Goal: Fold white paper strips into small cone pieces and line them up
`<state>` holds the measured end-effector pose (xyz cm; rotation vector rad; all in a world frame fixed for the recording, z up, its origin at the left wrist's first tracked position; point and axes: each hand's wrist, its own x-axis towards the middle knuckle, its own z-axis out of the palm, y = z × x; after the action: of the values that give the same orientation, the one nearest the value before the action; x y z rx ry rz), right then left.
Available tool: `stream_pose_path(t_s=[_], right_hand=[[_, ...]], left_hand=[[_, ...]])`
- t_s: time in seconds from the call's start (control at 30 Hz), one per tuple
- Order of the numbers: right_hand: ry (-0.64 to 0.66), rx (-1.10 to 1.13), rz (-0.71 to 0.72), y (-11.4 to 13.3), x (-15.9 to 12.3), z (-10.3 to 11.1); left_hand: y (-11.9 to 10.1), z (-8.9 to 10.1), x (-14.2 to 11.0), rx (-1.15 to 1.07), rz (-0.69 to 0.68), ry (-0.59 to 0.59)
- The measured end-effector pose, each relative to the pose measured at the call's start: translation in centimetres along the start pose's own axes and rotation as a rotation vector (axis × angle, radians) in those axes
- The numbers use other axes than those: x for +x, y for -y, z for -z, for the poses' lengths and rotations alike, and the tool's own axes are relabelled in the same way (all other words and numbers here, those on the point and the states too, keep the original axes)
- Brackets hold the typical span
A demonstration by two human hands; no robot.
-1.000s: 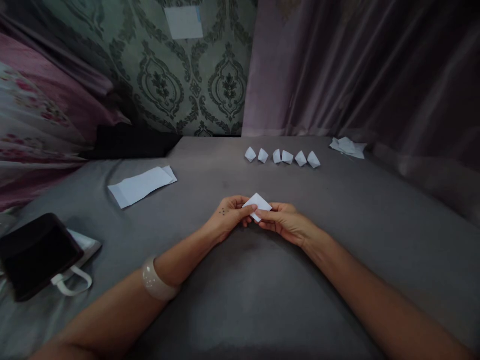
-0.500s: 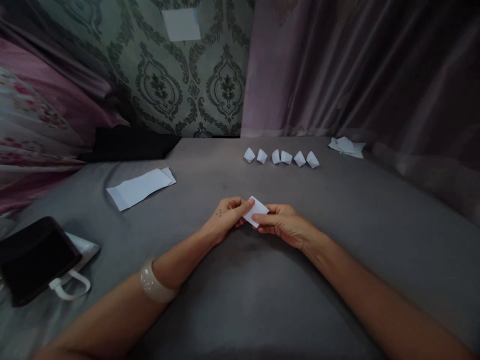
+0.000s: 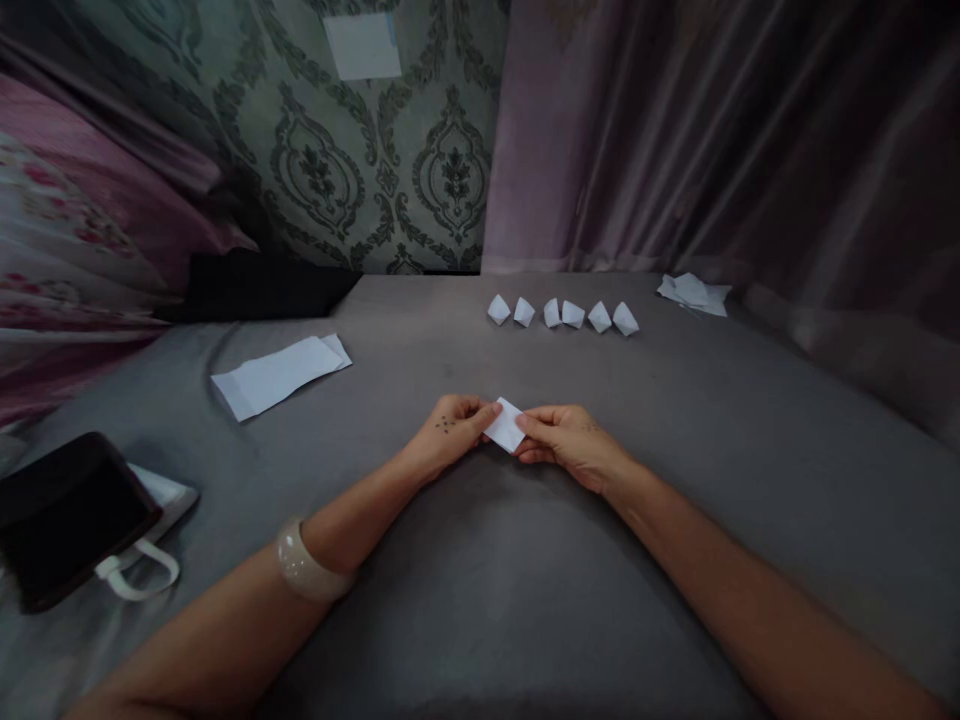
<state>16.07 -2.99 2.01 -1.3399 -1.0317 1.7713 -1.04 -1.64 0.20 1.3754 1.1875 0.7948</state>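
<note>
Between my hands is a small folded square of white paper (image 3: pixel 505 427), turned cornerwise above the grey cloth. My left hand (image 3: pixel 454 430) pinches its left corner, thumb on top and fingers beneath. On the opposite side my right hand (image 3: pixel 574 443) grips the right edge, its thumb tip lying on the upper face. The fingers under the paper are partly hidden. Beyond the hands, several folded white paper shapes (image 3: pixel 573 315) stand in a row on the cloth.
Flat white paper strips (image 3: pixel 281 377) lie at left. Paper scraps (image 3: pixel 694 292) are piled at the far right. A dark phone-like device (image 3: pixel 79 520) with a white cable (image 3: pixel 142 585) rests at the near left. Black fabric (image 3: pixel 262 288) lies by the patterned wall (image 3: pixel 386 150); curtains (image 3: pixel 600 130) hang behind.
My right thumb has shifted from the lower middle of the paper up to its right edge. More of the paper's face now shows. Both hands stay in nearly the same place.
</note>
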Motion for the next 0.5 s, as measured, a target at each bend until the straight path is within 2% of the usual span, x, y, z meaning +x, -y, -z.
stream_pose_path(t_s=[0.07,0.17,0.37,0.43,0.5], right_hand=[[-0.030,-0.065,0.023,0.0,0.3,-0.1],[-0.158,-0.316,0.106,-0.3,1.0,0.1],[-0.393,-0.869,0.330,-1.2,1.9,0.9],[-0.435,-0.995,0.376,-1.3,1.6,0.9],[-0.423,-1.080,0.451,-1.3,1.3,0.9]], left_hand=[[0.4,0.3,0.2,0.108,-0.053,-0.075],[0.6,0.5,0.4,0.268,-0.124,-0.165],[0.4,0.6,0.4,0.481,-0.279,-0.175],[0.7,0.7,0.4,0.551,-0.325,-0.195],[1.0,0.8,0.4,0.663,-0.390,-0.190]])
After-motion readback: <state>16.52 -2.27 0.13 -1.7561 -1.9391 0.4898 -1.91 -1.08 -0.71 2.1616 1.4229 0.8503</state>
